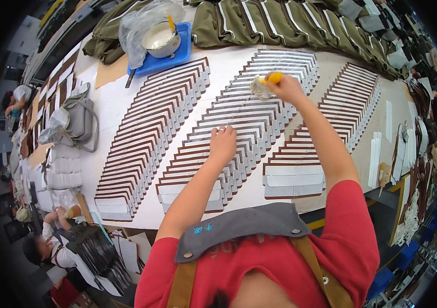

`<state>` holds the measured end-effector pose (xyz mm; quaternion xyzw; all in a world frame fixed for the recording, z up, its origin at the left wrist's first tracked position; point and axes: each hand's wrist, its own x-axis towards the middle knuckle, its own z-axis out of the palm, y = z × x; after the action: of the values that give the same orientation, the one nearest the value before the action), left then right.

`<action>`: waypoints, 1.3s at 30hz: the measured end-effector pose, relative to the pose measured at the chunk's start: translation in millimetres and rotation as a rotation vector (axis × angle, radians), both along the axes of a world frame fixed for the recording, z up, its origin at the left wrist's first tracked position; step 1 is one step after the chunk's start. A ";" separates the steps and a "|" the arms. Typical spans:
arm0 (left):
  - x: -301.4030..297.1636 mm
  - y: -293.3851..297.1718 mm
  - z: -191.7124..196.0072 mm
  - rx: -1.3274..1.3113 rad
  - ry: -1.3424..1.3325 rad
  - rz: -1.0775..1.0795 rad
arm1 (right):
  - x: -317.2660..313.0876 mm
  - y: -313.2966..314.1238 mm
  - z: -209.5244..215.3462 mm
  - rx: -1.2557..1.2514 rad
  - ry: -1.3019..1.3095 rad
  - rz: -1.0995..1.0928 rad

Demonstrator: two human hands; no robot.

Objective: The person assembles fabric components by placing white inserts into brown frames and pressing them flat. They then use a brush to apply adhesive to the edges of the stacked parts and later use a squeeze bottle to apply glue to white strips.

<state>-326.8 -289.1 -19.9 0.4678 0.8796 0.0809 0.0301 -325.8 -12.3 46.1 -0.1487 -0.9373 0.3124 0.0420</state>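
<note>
Three long rows of overlapping flat pieces, pale grey-white with brown edges, fan across the table. My left hand (pixel 223 144) lies on the middle row (pixel 239 115), fingers stretched over the pieces and holding nothing. Over the far part of that row, my right hand (pixel 286 88) grips a brush (pixel 262 88) by its yellow handle. Its broad head is coated in whitish paste and is at the pieces; whether it touches them I cannot tell. The left row (pixel 149 138) and the right row (pixel 339 113) lie apart from both hands.
At the far left, a blue tray (pixel 159 63) holds a pot (pixel 161 41) of white paste beside crumpled clear plastic. Folded olive-green pieces (pixel 259 23) line the far edge. A grey bag (pixel 79 120) sits left. Another person (pixel 49 244) is at the lower left.
</note>
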 end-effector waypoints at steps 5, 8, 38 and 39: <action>3.7 -9.9 0.4 0.213 -0.186 0.167 | -32.7 -12.3 15.2 0.388 0.241 -0.040; 17.2 -42.3 19.3 0.430 -0.221 0.268 | -20.4 -45.5 30.7 -0.270 0.266 -0.036; 109.2 -207.6 -18.2 0.263 -0.111 0.631 | -16.8 -276.6 12.2 -0.061 0.076 0.878; 109.3 -208.7 -16.6 0.247 -0.119 0.638 | -29.0 -272.7 14.4 0.024 -0.046 0.888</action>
<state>-217.6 -497.8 -36.5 0.1636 0.9619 0.2192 -0.0023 -354.8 -285.1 60.4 0.2618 -0.9146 0.2858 -0.1154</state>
